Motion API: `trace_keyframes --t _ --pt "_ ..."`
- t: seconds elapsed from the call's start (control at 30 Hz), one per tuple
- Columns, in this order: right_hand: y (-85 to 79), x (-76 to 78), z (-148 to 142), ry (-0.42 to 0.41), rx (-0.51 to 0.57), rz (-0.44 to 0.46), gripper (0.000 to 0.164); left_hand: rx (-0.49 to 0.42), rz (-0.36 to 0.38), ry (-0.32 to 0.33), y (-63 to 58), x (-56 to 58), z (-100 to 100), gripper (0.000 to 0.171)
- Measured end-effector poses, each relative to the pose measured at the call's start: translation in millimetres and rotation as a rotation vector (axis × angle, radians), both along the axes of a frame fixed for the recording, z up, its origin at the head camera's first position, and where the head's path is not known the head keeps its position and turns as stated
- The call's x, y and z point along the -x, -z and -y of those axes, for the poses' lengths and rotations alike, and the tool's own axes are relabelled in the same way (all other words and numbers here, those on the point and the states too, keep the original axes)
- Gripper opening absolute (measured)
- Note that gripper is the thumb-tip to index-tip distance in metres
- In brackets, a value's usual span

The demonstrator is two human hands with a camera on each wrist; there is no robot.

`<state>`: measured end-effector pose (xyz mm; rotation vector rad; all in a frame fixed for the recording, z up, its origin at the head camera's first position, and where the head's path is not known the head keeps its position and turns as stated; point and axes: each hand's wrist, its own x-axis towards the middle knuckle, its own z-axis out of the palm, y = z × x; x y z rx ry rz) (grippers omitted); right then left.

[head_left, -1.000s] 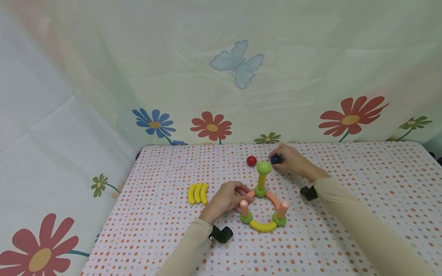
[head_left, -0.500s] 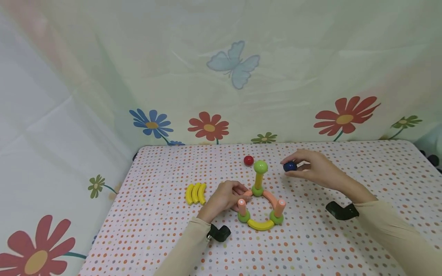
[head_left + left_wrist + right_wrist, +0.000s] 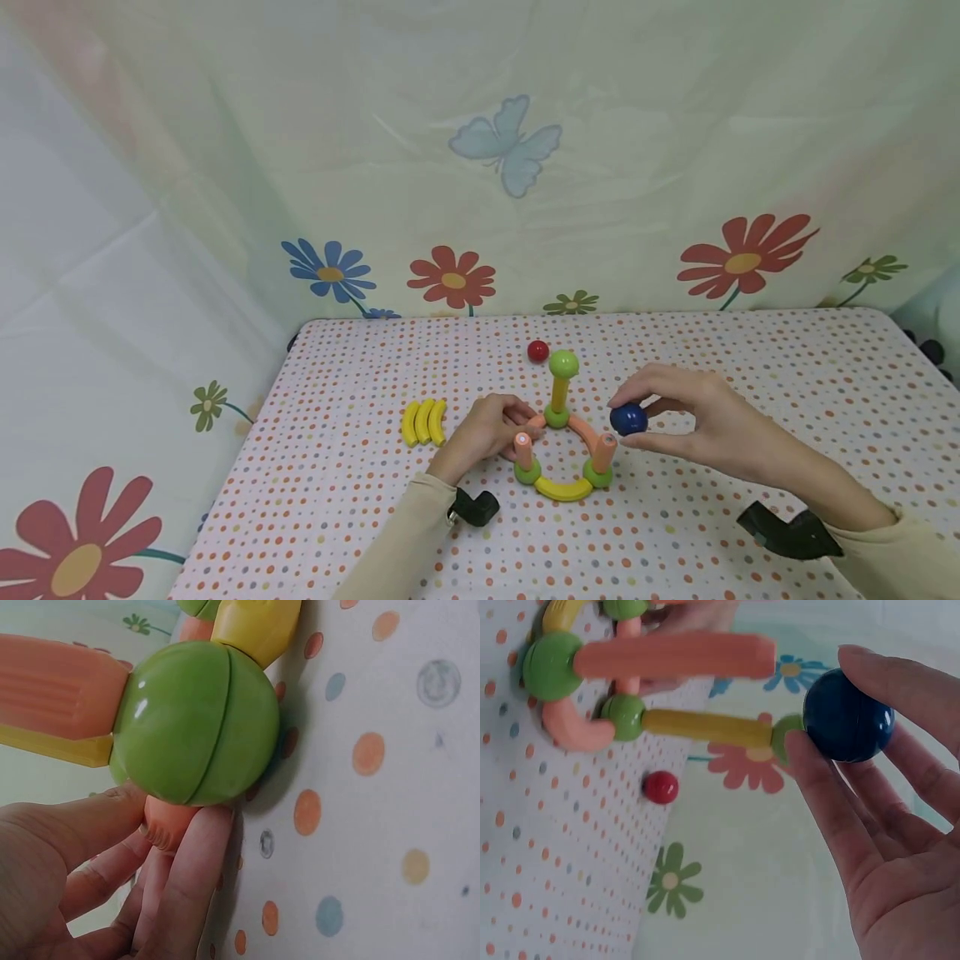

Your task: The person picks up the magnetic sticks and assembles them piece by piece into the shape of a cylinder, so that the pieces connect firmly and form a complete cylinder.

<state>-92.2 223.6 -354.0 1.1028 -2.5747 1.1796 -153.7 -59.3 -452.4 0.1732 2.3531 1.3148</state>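
Observation:
A toy ring frame stands on the table, made of green balls [image 3: 528,471], curved orange rods [image 3: 582,433] and one curved yellow rod [image 3: 564,489] at the front. Two short orange rods [image 3: 604,452] rise from its front balls. A yellow rod [image 3: 560,395] topped by a light green ball [image 3: 564,363] stands at the back. My left hand [image 3: 489,429] pinches the frame's left curved rod [image 3: 166,823], just beside a green ball. Between thumb and fingertips, my right hand [image 3: 697,417] holds a dark blue ball [image 3: 628,419] in the air, close right of the front right upright rod.
Behind the frame lies a red ball [image 3: 537,351] on the dotted tablecloth [image 3: 360,517]. Several yellow curved rods [image 3: 423,422] rest side by side left of my left hand. A flowered cloth [image 3: 337,167] hangs behind the table's back edge.
My right hand has lifted the blue ball from beside the red ball at the back and brought it nearer, to the frame's right. The left hand keeps its hold on the frame.

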Motion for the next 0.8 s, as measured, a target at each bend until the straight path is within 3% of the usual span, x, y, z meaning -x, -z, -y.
trace_keyframes --t 0.3,0.8 --pt "-0.4 -5.1 12.0 -0.055 -0.056 -0.040 0.053 -0.057 0.049 -0.016 -1.7 -0.7 -2.1 0.024" --pt "13.0 -6.4 16.4 -0.061 -0.035 -0.008 0.052 -0.018 0.028 -0.006 -1.9 -2.2 -0.1 0.022"
